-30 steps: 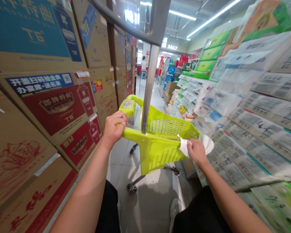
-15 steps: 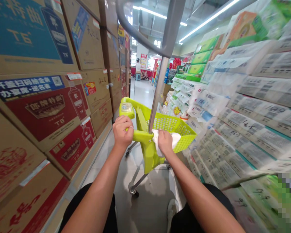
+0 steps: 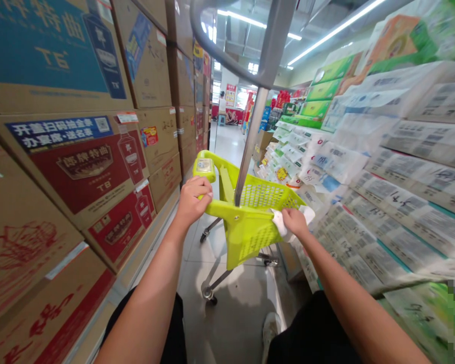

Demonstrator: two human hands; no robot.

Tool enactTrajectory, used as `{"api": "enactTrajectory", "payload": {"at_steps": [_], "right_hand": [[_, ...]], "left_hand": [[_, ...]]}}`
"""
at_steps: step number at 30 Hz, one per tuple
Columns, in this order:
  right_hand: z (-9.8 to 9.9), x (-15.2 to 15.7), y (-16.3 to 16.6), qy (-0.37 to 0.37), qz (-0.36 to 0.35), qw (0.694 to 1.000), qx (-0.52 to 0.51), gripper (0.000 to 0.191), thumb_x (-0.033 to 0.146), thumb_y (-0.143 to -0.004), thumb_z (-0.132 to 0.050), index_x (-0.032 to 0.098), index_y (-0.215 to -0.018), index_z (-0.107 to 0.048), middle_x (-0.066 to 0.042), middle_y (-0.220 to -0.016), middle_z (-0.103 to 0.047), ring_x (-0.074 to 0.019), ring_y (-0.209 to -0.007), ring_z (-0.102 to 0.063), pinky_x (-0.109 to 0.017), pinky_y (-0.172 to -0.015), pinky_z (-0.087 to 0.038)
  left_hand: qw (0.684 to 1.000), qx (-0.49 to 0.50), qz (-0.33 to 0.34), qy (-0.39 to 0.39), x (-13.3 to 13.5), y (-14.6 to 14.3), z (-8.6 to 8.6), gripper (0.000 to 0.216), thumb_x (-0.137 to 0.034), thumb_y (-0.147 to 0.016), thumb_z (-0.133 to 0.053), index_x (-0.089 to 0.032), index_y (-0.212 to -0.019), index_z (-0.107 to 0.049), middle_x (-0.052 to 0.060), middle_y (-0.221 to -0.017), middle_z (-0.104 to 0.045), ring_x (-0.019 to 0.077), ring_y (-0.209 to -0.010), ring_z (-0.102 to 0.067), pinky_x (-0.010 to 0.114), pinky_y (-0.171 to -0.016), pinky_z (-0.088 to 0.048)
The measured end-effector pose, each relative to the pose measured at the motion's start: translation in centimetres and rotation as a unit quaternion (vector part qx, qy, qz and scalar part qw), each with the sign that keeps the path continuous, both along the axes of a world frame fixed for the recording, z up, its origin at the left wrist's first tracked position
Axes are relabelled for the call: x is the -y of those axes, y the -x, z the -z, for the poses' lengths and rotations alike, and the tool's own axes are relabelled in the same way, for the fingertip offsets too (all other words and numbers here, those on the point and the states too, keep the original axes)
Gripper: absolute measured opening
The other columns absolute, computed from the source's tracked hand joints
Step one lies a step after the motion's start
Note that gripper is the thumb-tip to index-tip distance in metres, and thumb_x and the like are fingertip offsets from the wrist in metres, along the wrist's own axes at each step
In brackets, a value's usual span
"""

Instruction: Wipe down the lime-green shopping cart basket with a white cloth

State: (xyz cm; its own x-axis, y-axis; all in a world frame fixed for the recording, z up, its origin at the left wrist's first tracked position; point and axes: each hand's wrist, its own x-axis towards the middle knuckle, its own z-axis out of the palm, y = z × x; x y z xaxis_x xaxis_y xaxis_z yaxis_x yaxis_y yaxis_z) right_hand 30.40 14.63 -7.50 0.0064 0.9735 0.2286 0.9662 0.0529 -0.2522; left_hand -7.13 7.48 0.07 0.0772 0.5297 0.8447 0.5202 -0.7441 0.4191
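A lime-green plastic shopping cart (image 3: 252, 237) on metal legs with casters stands right in front of me. My left hand (image 3: 194, 198) is closed around its handle, just below the boxy end piece with a clear-covered panel (image 3: 205, 166). In my right hand (image 3: 293, 221) is a white cloth (image 3: 278, 222), pressed on the basket's rim near its right corner. Part of the cloth sticks out on both sides of the fingers. A metal pole (image 3: 252, 136) rises from the cart's middle to a grey ring (image 3: 222, 58) overhead.
Stacked cardboard cartons (image 3: 94, 167) wall the aisle on the left. Packs of white tissue paper (image 3: 402, 202) pile up on the right, close to my right arm. Tiled floor (image 3: 227, 139) runs ahead towards a person (image 3: 222, 103) in the distance.
My right hand has slid the white cloth rightward along the basket rim, from beside the pole to near the right corner. My left hand keeps its hold on the handle.
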Motion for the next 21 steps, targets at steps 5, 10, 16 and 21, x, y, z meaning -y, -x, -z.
{"api": "enactTrajectory", "payload": {"at_steps": [5, 10, 16, 21], "right_hand": [[-0.7, -1.4, -4.5, 0.037, 0.061, 0.997, 0.028, 0.048, 0.032, -0.098, -0.037, 0.009, -0.097, -0.079, -0.021, -0.103, -0.075, -0.0288, -0.096, -0.069, -0.031, -0.071, -0.04], [-1.1, -1.6, -2.7, 0.048, 0.057, 0.997, 0.032, 0.051, 0.036, -0.098, -0.037, 0.008, -0.099, -0.079, -0.023, -0.105, -0.075, -0.0316, -0.097, -0.07, -0.033, -0.074, -0.043], [-1.8, 0.8, 6.1, 0.011, -0.057, 0.998, -0.001, 0.046, 0.033, -0.1, -0.035, 0.021, -0.1, -0.08, -0.01, -0.109, -0.077, -0.0236, -0.103, -0.067, -0.027, -0.078, -0.042], [-2.4, 3.5, 11.1, -0.091, -0.14, 0.974, -0.155, 0.05, 0.027, -0.099, -0.028, 0.021, -0.103, -0.077, -0.008, -0.105, -0.077, -0.0232, -0.1, -0.066, -0.028, -0.079, -0.043]], "left_hand": [[1.0, 0.009, -0.011, 0.0, -0.3, -1.2, 0.4, 0.027, -0.025, -0.077, -0.051, -0.021, -0.05, -0.052, 0.004, -0.065, -0.06, 0.0191, -0.068, -0.053, 0.039, -0.074, -0.043], [0.991, 0.098, -0.073, -0.053, -0.3, -3.5, 1.2, 0.025, -0.02, -0.073, -0.048, -0.022, -0.049, -0.046, 0.004, -0.06, -0.053, 0.0194, -0.065, -0.05, 0.039, -0.069, -0.042], [0.988, 0.102, -0.106, -0.055, 0.1, -5.5, 1.6, 0.026, -0.02, -0.075, -0.048, -0.022, -0.05, -0.042, 0.004, -0.061, -0.051, 0.0199, -0.066, -0.049, 0.041, -0.07, -0.042], [0.986, 0.096, -0.121, -0.065, 0.7, -6.3, 1.7, 0.025, -0.02, -0.077, -0.049, -0.023, -0.052, -0.043, 0.004, -0.061, -0.051, 0.0201, -0.067, -0.048, 0.042, -0.071, -0.041]]}}
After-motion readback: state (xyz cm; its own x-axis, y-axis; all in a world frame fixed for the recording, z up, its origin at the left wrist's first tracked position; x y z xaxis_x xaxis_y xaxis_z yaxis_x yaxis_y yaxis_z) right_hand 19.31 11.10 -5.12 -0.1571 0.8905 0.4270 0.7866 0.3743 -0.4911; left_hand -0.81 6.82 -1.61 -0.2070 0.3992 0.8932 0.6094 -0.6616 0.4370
